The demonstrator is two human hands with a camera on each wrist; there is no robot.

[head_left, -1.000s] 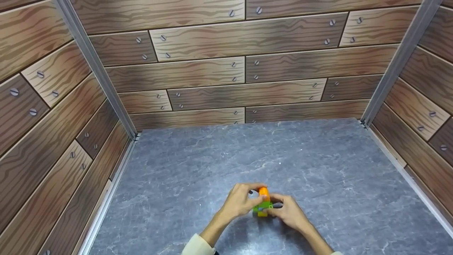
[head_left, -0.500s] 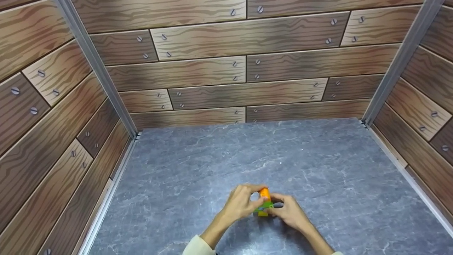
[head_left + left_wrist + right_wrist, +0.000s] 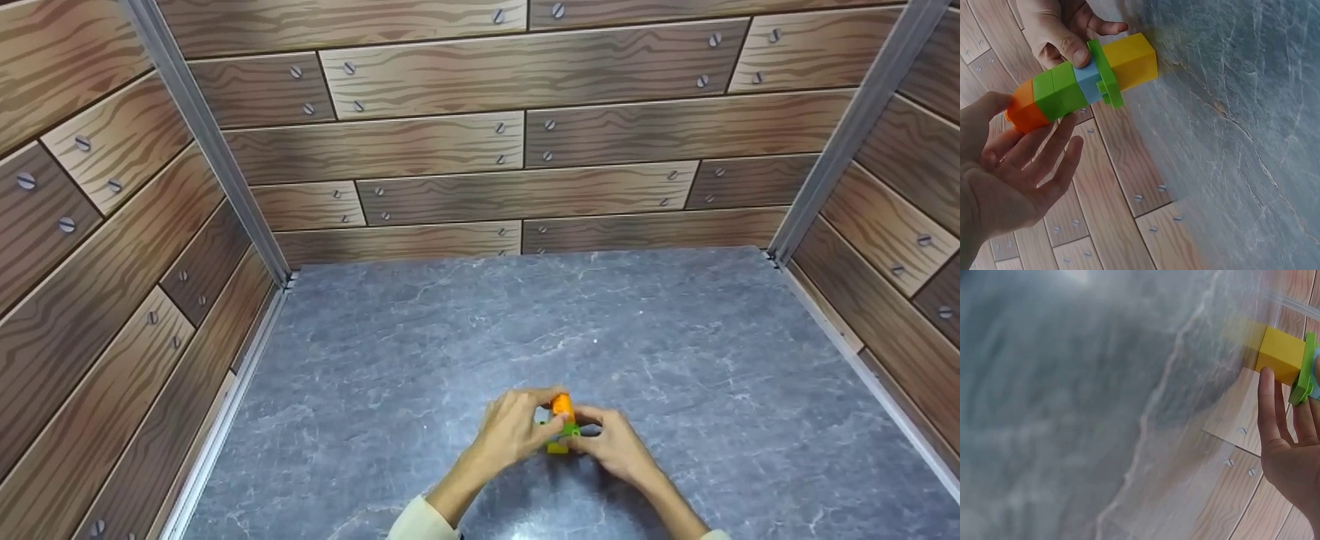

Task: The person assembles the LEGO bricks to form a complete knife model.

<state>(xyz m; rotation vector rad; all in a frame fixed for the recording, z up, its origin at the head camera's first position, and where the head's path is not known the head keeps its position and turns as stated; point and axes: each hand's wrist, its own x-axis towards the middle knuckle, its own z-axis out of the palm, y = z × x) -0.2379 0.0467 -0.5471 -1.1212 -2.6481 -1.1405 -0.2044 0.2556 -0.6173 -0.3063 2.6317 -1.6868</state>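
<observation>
A toy brick stack (image 3: 561, 429) stands upright on the tabletop between both hands. From the bottom it runs through a yellow block (image 3: 1131, 61), a thin green piece with side lugs (image 3: 1107, 76), a light blue block (image 3: 1088, 81), green blocks (image 3: 1060, 90) and an orange block (image 3: 1028, 107) on top. My left hand (image 3: 514, 427) pinches the orange top block between thumb and fingers. From the other side my right hand (image 3: 616, 448) holds the lower part, its thumb on the light blue block. One right fingertip (image 3: 1266, 374) touches the yellow block.
The grey marbled tabletop (image 3: 420, 330) spreads around the stack. Wood-patterned walls (image 3: 442, 142) enclose it at the back and both sides, with metal corner posts (image 3: 214, 142) and a pale rail (image 3: 225, 412) along the left edge.
Both hands keep their hold on the stack, which stays in almost the same place. The head view has tilted slightly.
</observation>
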